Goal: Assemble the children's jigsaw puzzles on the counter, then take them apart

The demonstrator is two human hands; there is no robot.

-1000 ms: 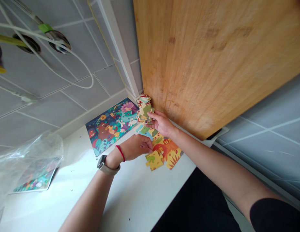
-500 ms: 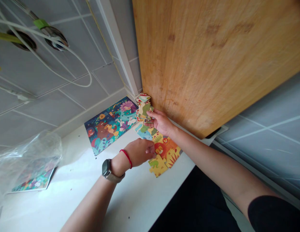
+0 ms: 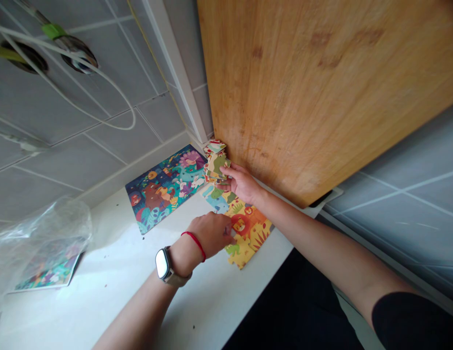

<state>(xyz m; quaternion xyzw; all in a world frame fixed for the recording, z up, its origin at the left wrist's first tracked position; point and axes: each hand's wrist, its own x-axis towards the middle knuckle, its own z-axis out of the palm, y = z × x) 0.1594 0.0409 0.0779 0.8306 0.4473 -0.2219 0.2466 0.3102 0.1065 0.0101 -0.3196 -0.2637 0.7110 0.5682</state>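
My right hand pinches a green-and-cream puzzle piece between thumb and fingers, beside a heap of loose puzzle pieces in the corner. A partly joined puzzle with a red-maned lion on yellow and orange lies below that hand. My left hand, with a watch and a red cord at the wrist, rests at the puzzle's left edge. Its fingers are curled, and their tips are partly hidden. A yellow piece with a green crocodile sits against the lion section, just below the left fingers.
A dark picture sheet with animals lies on the white countertop by the wall. Clear plastic wrap covers another picture card at left. A large wooden board leans up behind. A white cable hangs above.
The gap beside the yellow crocodile piece has closed, and it now meets the lion section. My left hand has shifted and turned slightly. My right hand has barely moved.
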